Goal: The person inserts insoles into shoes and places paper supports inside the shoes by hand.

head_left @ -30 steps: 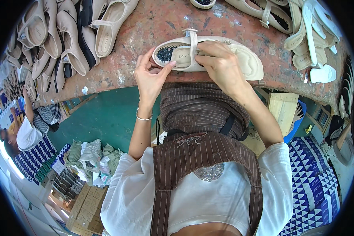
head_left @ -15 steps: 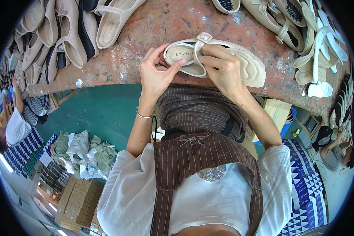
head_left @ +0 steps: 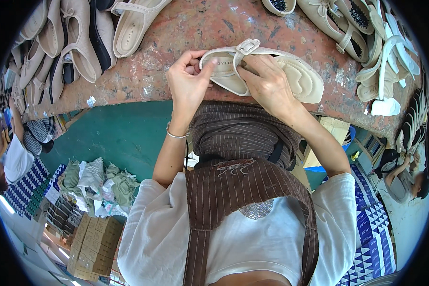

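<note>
A beige strap shoe [head_left: 229, 85] with a covered buckle lies on the worktable in front of me, its heel toward the left. My left hand [head_left: 188, 78] grips the heel, thumb pressed inside onto the heel lining and fingers curled round the outer edge. At the strap, my right hand [head_left: 268, 81] has its fingers bent and tucked into the shoe's opening; their tips are hidden. A cream padded insole [head_left: 302, 83] with stitched cushion lines sticks out to the right of that hand, over the toe end. How far it runs inside the shoe is hidden.
Finished-looking beige shoes [head_left: 83, 52] crowd the table's left end. More shoes [head_left: 326, 21] stand at the back right, beside white and cream strips [head_left: 391, 62]. The worn reddish table [head_left: 143, 81] ends just before my apron. Co-workers [head_left: 19, 157] sit at both sides.
My left thumb has slid slightly back toward the heel rim. My right hand has turned a little and sits deeper at the strap; the shoe has barely moved.
</note>
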Available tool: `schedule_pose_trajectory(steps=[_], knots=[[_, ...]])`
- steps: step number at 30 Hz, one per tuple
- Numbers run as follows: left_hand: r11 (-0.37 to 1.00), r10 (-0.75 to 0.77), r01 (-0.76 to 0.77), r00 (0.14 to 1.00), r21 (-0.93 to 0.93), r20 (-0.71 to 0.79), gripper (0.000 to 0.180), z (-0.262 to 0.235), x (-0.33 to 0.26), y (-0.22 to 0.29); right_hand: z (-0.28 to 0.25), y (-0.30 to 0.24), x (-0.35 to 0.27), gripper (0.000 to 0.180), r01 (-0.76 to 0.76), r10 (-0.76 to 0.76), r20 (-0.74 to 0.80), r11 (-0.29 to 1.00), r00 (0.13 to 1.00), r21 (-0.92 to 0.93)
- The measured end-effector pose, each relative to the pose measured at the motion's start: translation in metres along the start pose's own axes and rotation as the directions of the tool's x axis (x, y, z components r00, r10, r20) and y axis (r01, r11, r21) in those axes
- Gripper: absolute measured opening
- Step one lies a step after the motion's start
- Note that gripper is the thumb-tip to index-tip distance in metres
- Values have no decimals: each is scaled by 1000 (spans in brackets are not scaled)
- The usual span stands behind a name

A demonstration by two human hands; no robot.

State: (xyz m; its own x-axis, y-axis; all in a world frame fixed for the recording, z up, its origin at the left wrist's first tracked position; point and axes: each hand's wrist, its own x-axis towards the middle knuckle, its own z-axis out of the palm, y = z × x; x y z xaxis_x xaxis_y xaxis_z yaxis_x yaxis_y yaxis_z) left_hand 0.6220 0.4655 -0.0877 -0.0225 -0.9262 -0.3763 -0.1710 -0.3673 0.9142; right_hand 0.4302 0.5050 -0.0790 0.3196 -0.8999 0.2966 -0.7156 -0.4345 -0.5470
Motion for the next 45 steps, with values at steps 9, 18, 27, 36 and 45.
schedule_pose_trajectory(steps=[9,18,27,36,45], knots=[[982,97,-87,994,166,-57,6,-1,9,-6,-14,3,-2,37,188,-154,271,977,950,-105],[918,191,-159,980,362,-54,7,2,8,7,-22,4,14,68,155,-162,470,986,868,53],[891,203,-199,979,408,35,5,-2,10,10,-29,-18,-4,35,88,-19,219,946,976,-312],[726,109,-304,936,617,333,11,16,-51,16,-58,-25,-43,28,-597,663,-390,747,639,291],[657,486,-589,808,470,333,42,85,-21,17,-17,-22,-52,121,-779,751,-311,625,582,51]])
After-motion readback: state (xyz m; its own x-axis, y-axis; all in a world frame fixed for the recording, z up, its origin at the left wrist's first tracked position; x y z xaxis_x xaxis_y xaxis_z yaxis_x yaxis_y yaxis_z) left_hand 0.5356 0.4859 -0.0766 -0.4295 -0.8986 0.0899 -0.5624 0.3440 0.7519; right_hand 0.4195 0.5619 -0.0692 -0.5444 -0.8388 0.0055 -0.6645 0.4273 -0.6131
